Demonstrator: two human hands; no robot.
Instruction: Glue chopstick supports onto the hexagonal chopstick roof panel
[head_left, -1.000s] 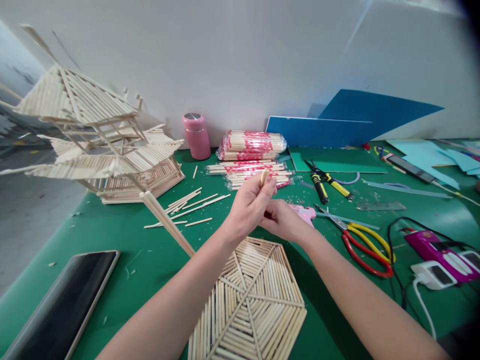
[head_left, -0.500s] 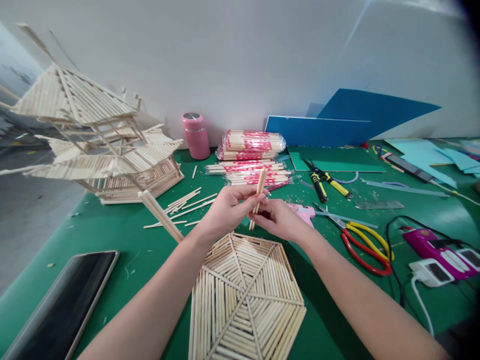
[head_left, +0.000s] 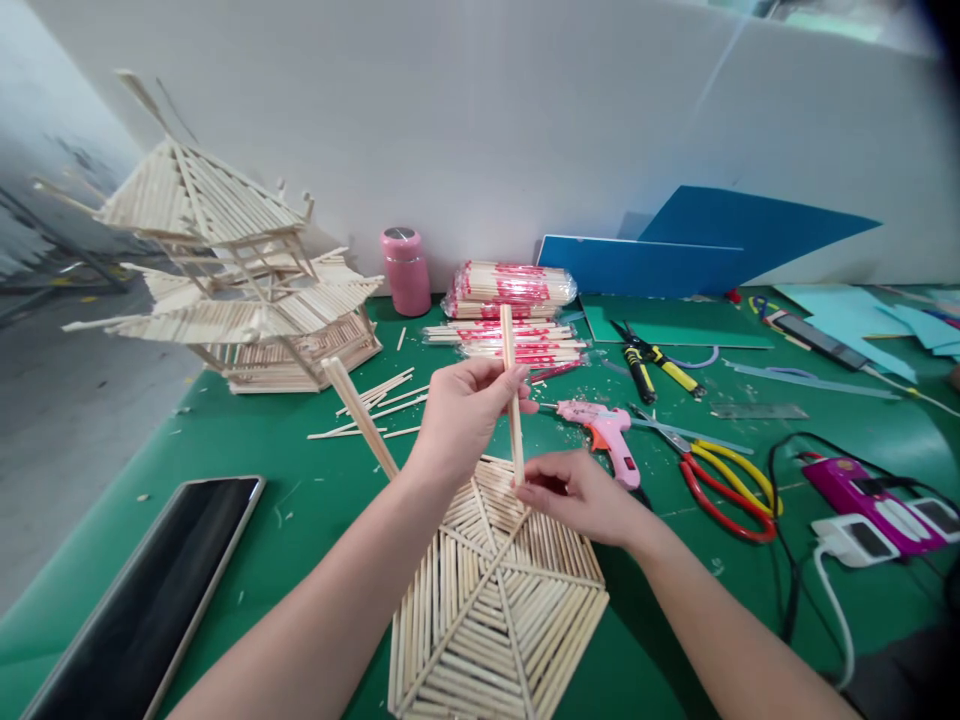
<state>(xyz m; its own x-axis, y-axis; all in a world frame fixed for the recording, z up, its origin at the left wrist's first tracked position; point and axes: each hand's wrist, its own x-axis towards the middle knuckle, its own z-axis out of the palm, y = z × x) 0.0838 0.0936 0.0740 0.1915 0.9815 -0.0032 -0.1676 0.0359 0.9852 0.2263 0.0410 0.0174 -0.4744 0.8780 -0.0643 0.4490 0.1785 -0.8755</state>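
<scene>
My left hand pinches a small bundle of wooden sticks near its middle, held nearly upright. At the bundle's lower end, the fingertips of my right hand close on it. Below both hands lies a flat six-sided panel made of sticks, with thin sticks radiating from its centre. Another stick post leans up at the panel's left, partly behind my left forearm. Loose sticks lie left of my left hand.
A stick-built pagoda model stands back left, beside a pink flask and wrapped stick packs. A phone lies front left. Right are a pink glue gun, cutters, scissors and a cable.
My right hand has moved down to the bundle's lower end, while my left hand keeps hold higher up. The bundle is lower, over the panel's far edge. The view has shifted slightly.
</scene>
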